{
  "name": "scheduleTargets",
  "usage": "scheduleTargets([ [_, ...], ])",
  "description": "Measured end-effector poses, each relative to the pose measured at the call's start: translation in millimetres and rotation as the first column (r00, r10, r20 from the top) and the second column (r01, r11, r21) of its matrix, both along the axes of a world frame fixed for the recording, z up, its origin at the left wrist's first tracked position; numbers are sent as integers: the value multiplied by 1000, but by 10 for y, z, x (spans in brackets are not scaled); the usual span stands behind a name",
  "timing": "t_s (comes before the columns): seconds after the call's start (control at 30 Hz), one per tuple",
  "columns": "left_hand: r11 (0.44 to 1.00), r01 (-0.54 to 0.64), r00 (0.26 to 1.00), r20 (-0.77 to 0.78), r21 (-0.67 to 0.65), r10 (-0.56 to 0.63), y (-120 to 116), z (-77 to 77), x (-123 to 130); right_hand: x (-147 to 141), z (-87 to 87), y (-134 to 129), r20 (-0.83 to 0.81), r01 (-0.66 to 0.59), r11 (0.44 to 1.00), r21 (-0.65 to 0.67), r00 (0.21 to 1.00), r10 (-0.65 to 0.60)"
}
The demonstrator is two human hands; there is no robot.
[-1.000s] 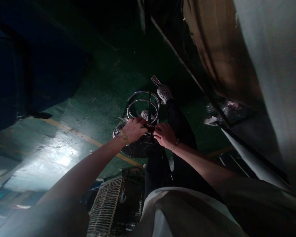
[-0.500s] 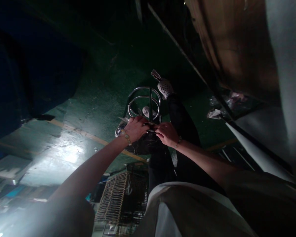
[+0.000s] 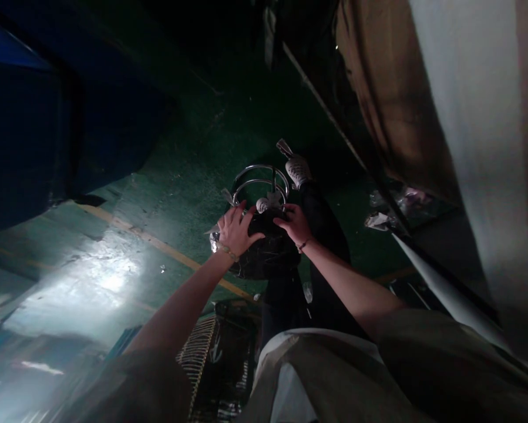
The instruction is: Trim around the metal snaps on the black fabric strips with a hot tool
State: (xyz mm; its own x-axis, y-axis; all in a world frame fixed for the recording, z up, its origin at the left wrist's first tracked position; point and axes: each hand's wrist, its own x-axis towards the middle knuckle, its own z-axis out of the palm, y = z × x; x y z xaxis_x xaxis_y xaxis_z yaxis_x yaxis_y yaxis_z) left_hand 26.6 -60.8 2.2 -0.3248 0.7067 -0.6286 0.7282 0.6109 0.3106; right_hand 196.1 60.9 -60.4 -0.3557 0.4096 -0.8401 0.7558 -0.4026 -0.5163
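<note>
In the head view a stool with a dark, round, creased seat (image 3: 268, 252) stands in front of my legs. Its shiny metal rings (image 3: 261, 167) show beyond the seat. My left hand (image 3: 237, 229) lies over the left part of the seat, fingers spread and thumb pointing right. On the seat's right edge rests my right hand (image 3: 295, 225), its thumb apart from the fingers, with nothing visible between them. A silvery, shiny patch (image 3: 214, 241) shows at the seat's left side, partly behind my left wrist. A small pale piece (image 3: 273, 200) is visible just past the seat, too dim to name.
My shoe (image 3: 298, 171) is on the green floor (image 3: 188, 164) beyond the stool. A large blue object (image 3: 21, 141) stands at left. At right are a brown panel (image 3: 387, 88), a slanting bar (image 3: 325, 106) and clear plastic (image 3: 409, 202). A ribbed rack (image 3: 199, 346) sits below left.
My hands were close together with fingers bent over a small dark piece at the seat's far edge. They have moved apart and opened, and the view has shifted slightly.
</note>
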Motion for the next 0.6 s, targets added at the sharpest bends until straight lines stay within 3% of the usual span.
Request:
scheduleTargets([
  [0.1,997,-81,997,-14,1,81,-101,5,140,-144,-44,69,86,-48,992,119,996,38],
  [0.17,988,-151,988,-27,1,151,-164,5,206,-223,16,108,76,-187,958,217,982,174],
  [0.27,960,-278,956,-97,13,278,-309,-11,179,-345,150,109,0,-529,807,263,836,548],
  [0.33,924,-383,910,-168,11,379,-463,-35,79,-424,207,101,-34,-680,695,233,709,705],
  [0.47,824,-556,827,-180,-108,534,-813,-78,-179,-592,213,203,-39,-811,569,138,569,821],
  [0.53,813,-543,838,-79,-210,540,-922,-94,-293,-699,184,285,-68,-852,514,96,510,858],
  [0.6,847,-448,874,60,-287,482,-956,-125,-403,-806,143,337,-136,-878,476,50,466,874],
])
